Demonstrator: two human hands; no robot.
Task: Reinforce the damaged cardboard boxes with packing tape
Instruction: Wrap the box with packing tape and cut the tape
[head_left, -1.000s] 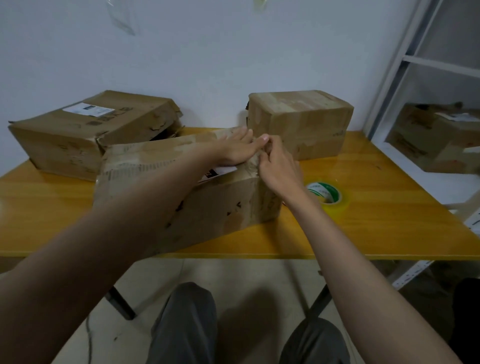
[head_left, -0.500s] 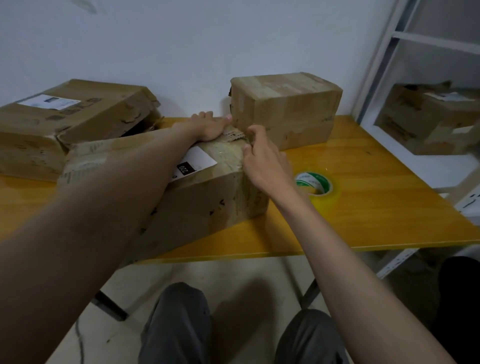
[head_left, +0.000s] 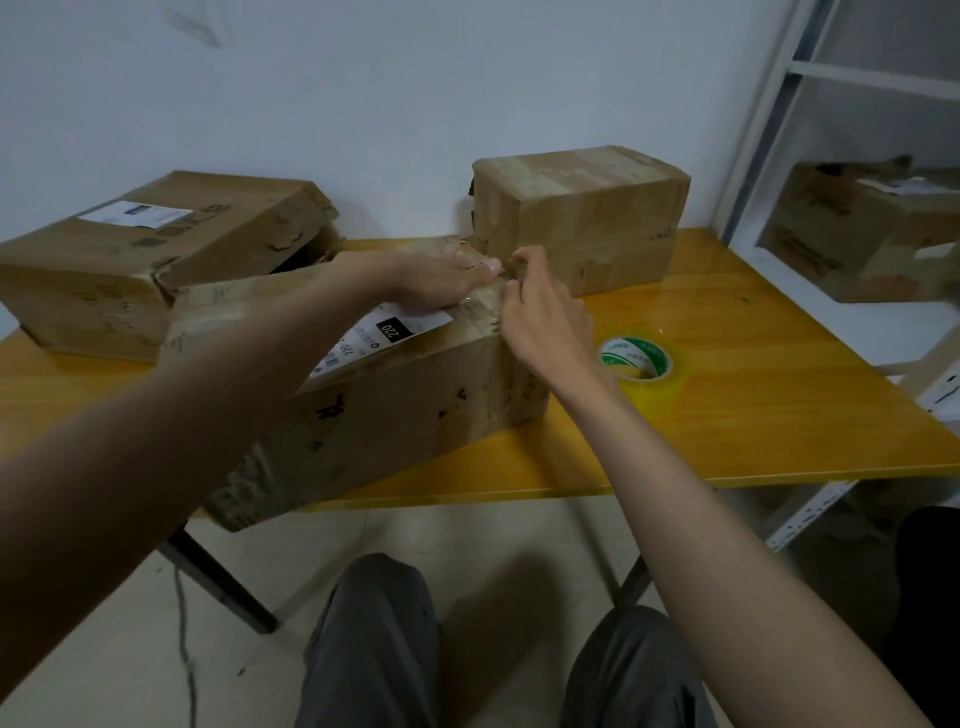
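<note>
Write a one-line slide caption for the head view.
Left hand presses the box top while right hand works its corner; tape roll waits alongside.

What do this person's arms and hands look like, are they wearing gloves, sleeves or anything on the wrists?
Both hands, the left hand and the right hand, are bare, with no gloves. Both forearms are bare as far as the view shows; no sleeve, watch, ring or bracelet is visible. The fingernails look short and unpainted. Below, the person wears dark grey trousers.
</note>
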